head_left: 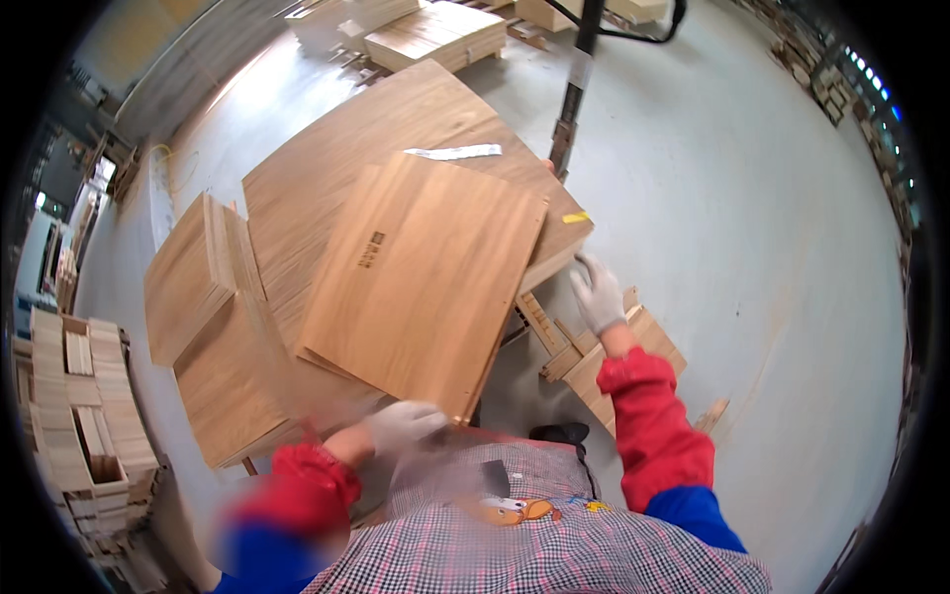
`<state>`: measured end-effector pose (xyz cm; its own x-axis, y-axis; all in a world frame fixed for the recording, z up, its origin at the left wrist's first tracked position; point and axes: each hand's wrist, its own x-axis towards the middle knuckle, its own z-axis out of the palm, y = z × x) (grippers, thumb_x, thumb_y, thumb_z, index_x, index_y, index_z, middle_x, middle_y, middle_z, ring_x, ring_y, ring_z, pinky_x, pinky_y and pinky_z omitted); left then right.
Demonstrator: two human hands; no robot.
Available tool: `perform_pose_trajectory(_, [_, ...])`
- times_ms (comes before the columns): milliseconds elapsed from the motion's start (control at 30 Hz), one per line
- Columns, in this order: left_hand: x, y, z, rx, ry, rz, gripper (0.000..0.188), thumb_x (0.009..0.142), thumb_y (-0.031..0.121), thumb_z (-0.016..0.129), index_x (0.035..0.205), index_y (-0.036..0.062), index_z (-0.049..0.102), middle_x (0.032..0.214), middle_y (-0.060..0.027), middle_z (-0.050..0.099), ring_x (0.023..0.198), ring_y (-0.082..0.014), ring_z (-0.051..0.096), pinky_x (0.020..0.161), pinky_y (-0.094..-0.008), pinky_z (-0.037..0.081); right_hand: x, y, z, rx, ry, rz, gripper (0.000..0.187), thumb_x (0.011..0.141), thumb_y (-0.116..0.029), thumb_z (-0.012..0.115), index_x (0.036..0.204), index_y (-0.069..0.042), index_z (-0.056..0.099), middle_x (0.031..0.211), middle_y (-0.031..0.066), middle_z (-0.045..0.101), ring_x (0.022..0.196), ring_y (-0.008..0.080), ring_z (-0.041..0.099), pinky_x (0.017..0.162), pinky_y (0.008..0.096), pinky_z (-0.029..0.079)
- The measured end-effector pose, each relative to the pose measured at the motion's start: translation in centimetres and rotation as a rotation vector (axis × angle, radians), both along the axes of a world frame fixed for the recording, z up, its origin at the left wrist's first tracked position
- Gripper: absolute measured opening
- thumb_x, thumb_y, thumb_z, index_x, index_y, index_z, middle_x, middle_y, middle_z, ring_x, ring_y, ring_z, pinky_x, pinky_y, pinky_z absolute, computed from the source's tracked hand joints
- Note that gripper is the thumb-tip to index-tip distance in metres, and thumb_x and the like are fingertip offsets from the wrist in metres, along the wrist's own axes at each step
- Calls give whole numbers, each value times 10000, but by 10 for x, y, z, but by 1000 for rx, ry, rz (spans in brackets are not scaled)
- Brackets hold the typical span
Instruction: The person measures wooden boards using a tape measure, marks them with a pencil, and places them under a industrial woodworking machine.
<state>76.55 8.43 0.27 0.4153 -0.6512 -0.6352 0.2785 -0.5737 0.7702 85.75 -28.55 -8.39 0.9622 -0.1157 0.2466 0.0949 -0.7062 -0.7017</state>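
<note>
A brown wood-grain panel [435, 257] with a small dark printed mark lies on a much larger wood-grain board [297, 188]. Another sheet edge shows under it. My left hand [408, 426], in a whitish glove, is at the panel's near corner. It is blurred, and its fingers cannot be made out clearly. My right hand [599, 294], also gloved, is beside the large board's right corner, fingers stretched toward its edge. Nothing shows in that hand. Whether its fingertips touch the board is unclear.
Stacked wooden panels [213, 396] stand at the left of the board. Loose wooden pieces [633, 356] lie low at the right, below my right hand. A dark upright metal pole [572, 109] rises behind the board. Pallets of timber [84, 396] line the far left.
</note>
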Motion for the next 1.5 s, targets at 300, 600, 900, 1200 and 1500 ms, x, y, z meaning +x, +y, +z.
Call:
perform_pose_trajectory(300, [-76,65,-150,24,142,1029,499,935,430,515,1278,85,403,1211,-98,533,1034,-230,571,856,-383,485,203,91,14,-479,295,201,672,829,-482,566,1343,-64,449,1356,177,473,1268,327,433,1028,400,366])
perform_pose_trajectory(600, [-25,49,-117,-239,349,1770,412,879,274,656,1202,143,437,1158,-35,556,1076,-247,553,930,-519,458,181,94,32,-511,525,247,561,824,-513,557,1084,-17,590,1118,216,618,1065,368,571,895,435,445])
perform_pose_trajectory(900, [-31,102,-67,45,394,1549,575,841,371,682,1305,161,414,1207,-48,566,1106,-241,542,914,-490,462,-24,35,0,234,710,168,625,866,-479,595,1189,53,535,1089,212,637,1011,297,613,863,357,468])
perform_pose_trajectory(1200, [-1,111,-42,154,-215,1399,636,866,365,660,1325,8,401,1222,-90,541,1099,-213,517,940,-374,427,-44,47,64,483,392,116,493,861,-362,664,1124,46,577,972,93,666,881,130,593,798,291,479])
perform_pose_trajectory(1500, [117,212,-57,-528,-873,1316,559,946,345,545,1375,58,330,1251,-43,461,1117,-168,454,958,-318,383,45,81,84,640,26,352,372,842,-252,696,1098,-9,577,920,43,651,827,104,583,737,284,489])
